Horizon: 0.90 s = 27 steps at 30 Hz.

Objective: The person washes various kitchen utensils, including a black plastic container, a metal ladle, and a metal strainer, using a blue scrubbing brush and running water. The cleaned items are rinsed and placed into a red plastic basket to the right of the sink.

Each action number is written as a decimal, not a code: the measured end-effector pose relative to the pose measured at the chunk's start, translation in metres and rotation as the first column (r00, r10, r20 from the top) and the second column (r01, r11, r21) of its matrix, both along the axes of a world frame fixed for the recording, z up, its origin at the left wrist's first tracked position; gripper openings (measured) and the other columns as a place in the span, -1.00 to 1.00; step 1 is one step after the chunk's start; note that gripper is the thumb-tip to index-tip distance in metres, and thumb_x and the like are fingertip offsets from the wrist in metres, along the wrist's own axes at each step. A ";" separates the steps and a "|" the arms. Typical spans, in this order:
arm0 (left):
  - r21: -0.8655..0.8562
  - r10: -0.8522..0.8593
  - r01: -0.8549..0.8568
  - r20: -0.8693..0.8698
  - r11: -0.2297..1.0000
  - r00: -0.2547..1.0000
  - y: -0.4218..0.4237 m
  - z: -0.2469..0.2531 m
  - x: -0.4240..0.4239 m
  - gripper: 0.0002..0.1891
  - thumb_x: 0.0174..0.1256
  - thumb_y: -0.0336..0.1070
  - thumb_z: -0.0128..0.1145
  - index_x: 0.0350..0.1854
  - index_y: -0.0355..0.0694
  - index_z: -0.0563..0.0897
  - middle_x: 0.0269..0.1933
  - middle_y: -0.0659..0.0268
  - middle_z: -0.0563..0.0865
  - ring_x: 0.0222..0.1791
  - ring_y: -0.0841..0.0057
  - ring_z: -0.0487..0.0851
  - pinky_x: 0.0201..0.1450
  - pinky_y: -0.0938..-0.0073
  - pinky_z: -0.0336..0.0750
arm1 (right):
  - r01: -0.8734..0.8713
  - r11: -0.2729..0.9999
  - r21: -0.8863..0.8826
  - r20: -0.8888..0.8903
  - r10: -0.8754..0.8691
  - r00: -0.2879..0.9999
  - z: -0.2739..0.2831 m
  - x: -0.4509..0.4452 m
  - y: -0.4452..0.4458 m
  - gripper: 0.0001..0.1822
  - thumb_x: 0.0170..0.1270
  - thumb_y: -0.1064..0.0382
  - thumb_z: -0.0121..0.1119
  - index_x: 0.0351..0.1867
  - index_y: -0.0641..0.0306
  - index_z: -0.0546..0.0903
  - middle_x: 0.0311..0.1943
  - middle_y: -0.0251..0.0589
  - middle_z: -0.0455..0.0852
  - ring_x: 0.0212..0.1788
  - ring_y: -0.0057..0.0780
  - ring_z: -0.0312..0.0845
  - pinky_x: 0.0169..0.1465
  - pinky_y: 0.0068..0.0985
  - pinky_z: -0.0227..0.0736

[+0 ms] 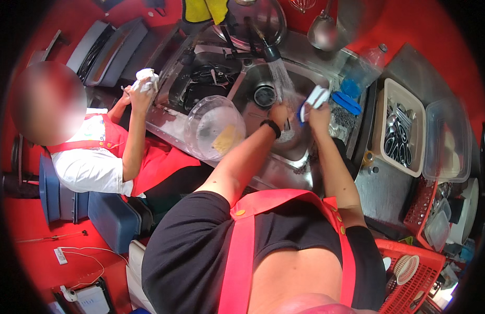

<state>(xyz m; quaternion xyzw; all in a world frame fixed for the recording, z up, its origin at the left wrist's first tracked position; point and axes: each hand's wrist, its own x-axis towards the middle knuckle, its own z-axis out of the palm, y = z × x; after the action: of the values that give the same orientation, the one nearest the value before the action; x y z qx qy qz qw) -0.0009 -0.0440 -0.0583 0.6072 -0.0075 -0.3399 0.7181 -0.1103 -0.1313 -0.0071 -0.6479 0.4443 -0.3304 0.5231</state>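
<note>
Water sprays from a black faucet head (pixel 271 52) into the right basin of a stainless steel sink (pixel 246 92). Just below the spray, my left hand (pixel 279 114) is closed on a small dark utensil (pixel 288 124), mostly hidden. My right hand (pixel 319 114) grips a white and blue scrub brush (pixel 317 98) over the basin's right side; it is blurred. A round dark-rimmed container (pixel 264 95) sits in the basin. Left of my left forearm stands a clear plastic tub (pixel 195 129) with soapy water and a yellow sponge (pixel 225 139).
A co-worker (pixel 97 157) at the left holds a white cloth (pixel 145 79). Dark utensils (pixel 213 74) fill the left basin. Right of the sink are a blue brush (pixel 346 103), a plastic bottle (pixel 362 72), a beige cutlery bin (pixel 418 137) and a clear container (pixel 464 137).
</note>
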 end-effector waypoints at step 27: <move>-0.368 -0.006 -0.333 -0.678 0.868 0.735 -0.009 -0.026 0.041 -0.33 0.32 0.40 -0.09 -0.05 -0.21 0.62 -0.18 0.26 0.62 -0.24 0.30 0.57 -0.16 0.34 0.49 | -0.417 0.888 0.194 -0.091 0.440 0.893 -0.047 0.032 0.020 -0.55 0.22 0.14 0.22 0.13 0.25 0.61 0.02 0.08 0.69 0.01 -0.10 0.65 0.05 -0.29 0.52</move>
<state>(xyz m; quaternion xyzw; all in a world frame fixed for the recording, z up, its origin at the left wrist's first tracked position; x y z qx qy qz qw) 0.0402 -0.0531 -0.0840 0.2547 0.2200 -0.4530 0.8255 -0.0778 -0.1118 -0.0539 -0.7039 0.3501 -0.1240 0.6055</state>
